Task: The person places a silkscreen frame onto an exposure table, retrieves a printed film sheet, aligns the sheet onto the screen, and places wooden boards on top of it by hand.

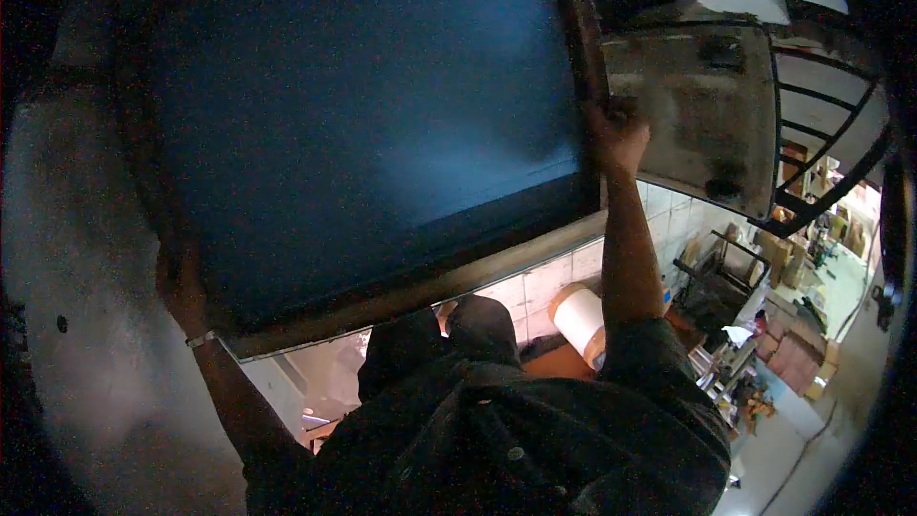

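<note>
Left hand: you grasp the framed panel near its lower-left corner.
Right hand: you grasp its right edge.

We look from one camera on the wearer's head, facing forward and steeply down past the dark shirt to the knees. The blue panel sits close before us, filling the upper middle, with the left hand and right hand at its sides. Our wide view bends toward darkened corners.
</note>
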The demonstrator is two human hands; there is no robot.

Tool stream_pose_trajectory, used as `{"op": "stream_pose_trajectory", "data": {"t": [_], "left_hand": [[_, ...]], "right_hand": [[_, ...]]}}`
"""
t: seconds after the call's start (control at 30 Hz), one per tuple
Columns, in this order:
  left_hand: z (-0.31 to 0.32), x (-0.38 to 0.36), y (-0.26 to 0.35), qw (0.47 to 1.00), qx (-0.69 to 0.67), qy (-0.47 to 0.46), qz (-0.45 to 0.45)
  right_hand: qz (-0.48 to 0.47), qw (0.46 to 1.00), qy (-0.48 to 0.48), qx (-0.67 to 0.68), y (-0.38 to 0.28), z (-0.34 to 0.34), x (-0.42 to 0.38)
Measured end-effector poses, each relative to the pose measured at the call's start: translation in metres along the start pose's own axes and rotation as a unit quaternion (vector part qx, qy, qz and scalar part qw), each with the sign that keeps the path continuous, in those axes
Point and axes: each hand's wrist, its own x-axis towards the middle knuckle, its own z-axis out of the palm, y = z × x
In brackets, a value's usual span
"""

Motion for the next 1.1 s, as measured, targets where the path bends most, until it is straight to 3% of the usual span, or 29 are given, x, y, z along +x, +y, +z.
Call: {"op": "stream_pose_trajectory", "data": {"t": [0.13, 0.23, 0.27, 0.3, 0.37, 0.4, 0.43, 0.5, 0.57, 0.7, 0.8, 0.9, 1.0, 1.1], "left_hand": [[-0.007, -0.001, 0.02, 0.999, 0.01, -0.038, 0.03], [-0.004, 0.0, 0.011, 0.997, 0.068, 0.007, 0.027], [-0.004, 0.008, -0.012, 0.992, -0.1, -0.032, -0.063], [-0.011, 0.021, -0.05, 0.951, -0.262, -0.059, -0.151], [-0.02, 0.02, -0.062, 0.992, -0.112, -0.029, -0.043], [-0.004, 0.016, -0.038, 0.968, 0.213, 0.006, 0.133], [-0.005, 0.015, -0.031, 0.982, 0.165, -0.002, 0.088], [-0.004, 0.008, -0.014, 0.998, 0.064, 0.006, 0.011], [-0.003, -0.004, 0.007, 0.997, -0.04, 0.032, -0.05], [-0.005, -0.006, -0.003, 0.999, 0.012, 0.034, -0.023], [-0.005, -0.007, 0.004, 0.997, 0.061, 0.044, 0.002], [-0.008, -0.008, 0.022, 0.998, 0.051, 0.005, -0.037], [-0.007, -0.005, 0.025, 0.996, 0.044, -0.01, -0.082], [-0.005, -0.006, 0.023, 0.997, 0.058, 0.016, -0.04]], "right_hand": [[0.015, 0.998, 0.005, 0.054, 0.02, 0.011, 0.004], [-0.004, 0.998, 0.01, 0.058, 0.04, 0.015, 0.008], [-0.005, 0.997, 0.013, 0.081, 0.071, 0.021, 0.011], [0.008, 0.997, 0.005, 0.076, 0.063, 0.024, 0.013], [0.05, 0.998, -0.022, 0.029, 0.021, 0.008, 0.006], [0.047, 0.996, -0.023, 0.068, 0.012, 0.009, 0.001], [0.044, 0.993, -0.023, 0.104, 0.013, 0.009, 0.003], [-0.065, 0.983, 0.017, 0.169, 0.054, 0.026, 0.013], [-0.045, 0.994, -0.013, 0.103, 0.059, 0.022, 0.015], [-0.035, 0.995, 0.015, 0.091, 0.053, 0.018, 0.012], [0.015, 1.0, -0.001, 0.007, 0.046, 0.017, 0.01], [-0.048, 0.983, -0.011, 0.18, 0.057, 0.018, 0.004], [-0.05, 0.993, -0.023, 0.109, 0.041, 0.012, 0.004], [-0.062, 0.997, 0.01, 0.043, 0.052, 0.02, 0.006]]}}
